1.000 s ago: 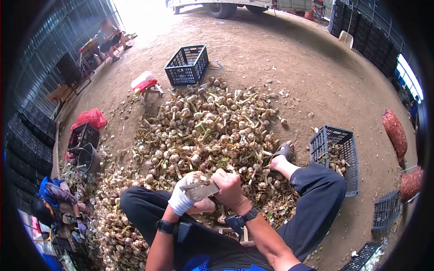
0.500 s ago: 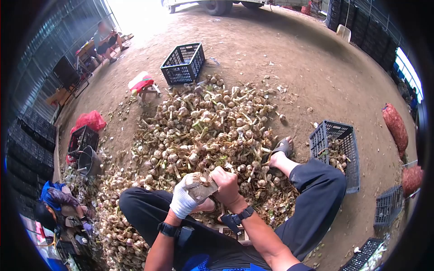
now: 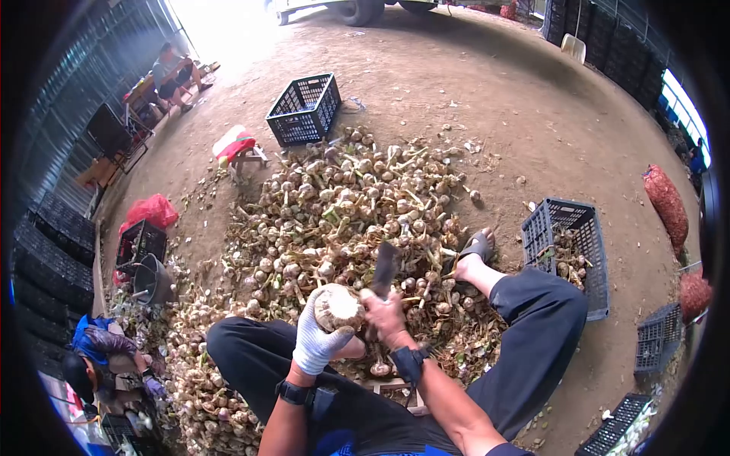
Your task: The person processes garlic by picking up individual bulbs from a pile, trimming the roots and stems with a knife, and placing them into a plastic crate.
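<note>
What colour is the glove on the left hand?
White glove; clearest in the head view.

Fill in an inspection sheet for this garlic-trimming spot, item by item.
Surface: bare dirt floor, littered with dry scraps.
Job's things: garlic bulb, cut face showing; broad-bladed knife; garlic heap around the person's legs.
Clutter: grey crate holding some garlic, right; black crate beyond the heap; bucket, left.
Hands: gloved left hand grips the bulb; bare right hand grips the knife.
Cables: nothing seen.
Surroundings: two other people, left; parked truck beyond; filled red mesh sack, right.
</note>
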